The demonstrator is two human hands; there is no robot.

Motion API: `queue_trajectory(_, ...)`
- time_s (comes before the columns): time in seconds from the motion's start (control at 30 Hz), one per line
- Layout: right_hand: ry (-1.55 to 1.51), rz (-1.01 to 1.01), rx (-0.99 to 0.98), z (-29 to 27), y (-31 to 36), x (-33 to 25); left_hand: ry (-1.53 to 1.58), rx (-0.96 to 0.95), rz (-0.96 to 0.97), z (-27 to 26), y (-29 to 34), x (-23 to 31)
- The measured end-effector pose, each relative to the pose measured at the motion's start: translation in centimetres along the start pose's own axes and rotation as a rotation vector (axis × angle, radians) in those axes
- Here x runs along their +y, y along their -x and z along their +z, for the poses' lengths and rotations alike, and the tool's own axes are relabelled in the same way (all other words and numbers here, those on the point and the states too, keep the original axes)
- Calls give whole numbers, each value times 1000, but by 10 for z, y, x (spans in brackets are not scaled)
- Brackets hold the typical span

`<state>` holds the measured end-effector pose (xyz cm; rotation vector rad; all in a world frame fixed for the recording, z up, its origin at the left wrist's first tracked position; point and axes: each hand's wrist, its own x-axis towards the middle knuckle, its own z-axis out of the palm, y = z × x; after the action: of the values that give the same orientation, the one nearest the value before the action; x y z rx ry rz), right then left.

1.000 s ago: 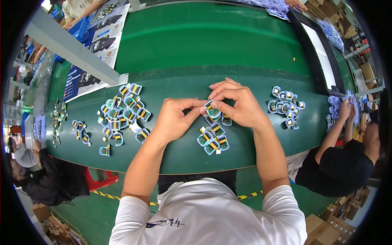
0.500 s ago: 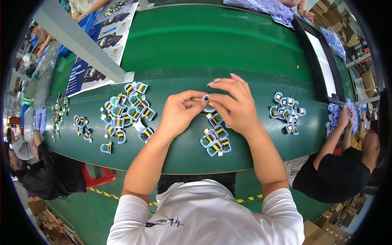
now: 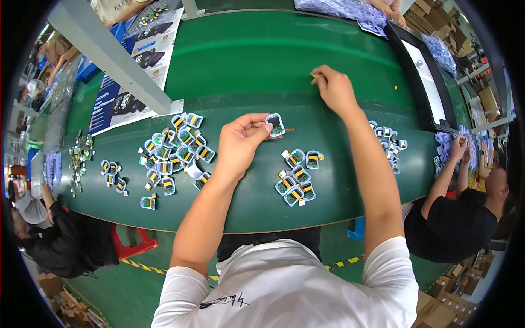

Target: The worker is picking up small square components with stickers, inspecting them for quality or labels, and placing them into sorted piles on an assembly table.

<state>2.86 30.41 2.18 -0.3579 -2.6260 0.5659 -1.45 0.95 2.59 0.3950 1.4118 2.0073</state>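
Note:
My left hand (image 3: 243,139) pinches a small pale-blue-rimmed plastic casing (image 3: 275,126) with a dark window and a green circuit board in it; thin reddish wires stick out at its right side. Farther out over the table, my right hand (image 3: 334,87) is closed, with a small yellow piece (image 3: 313,75) at its fingertips. Between my forearms lies a cluster of similar casings (image 3: 295,186), most with a yellow-and-black part on them. A larger pile of these casings (image 3: 176,146) is beside my left forearm. More casings (image 3: 387,143) lie to the right, partly behind my right forearm.
A grey metal post (image 3: 109,57) rises at the left by a printed sheet (image 3: 136,82). Small green boards (image 3: 81,164) lie at the far left. A black-framed panel (image 3: 424,76) stands at the right. Co-workers sit on both sides; a red stool (image 3: 134,240) is at lower left.
My right hand has left the casing and moved up and to the right, carrying the yellow piece. My left hand still holds the casing, now in plain view.

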Motion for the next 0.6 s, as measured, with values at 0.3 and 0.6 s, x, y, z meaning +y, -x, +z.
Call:
queue_trajectory(0.3, -40, -158, 123, -23, 43, -65, 135, 23, -4, -10, 2, 5)
queue_trajectory(0.6, -672, -24, 20, 3, 85, -110, 247, -5, -35, -11, 4, 9)
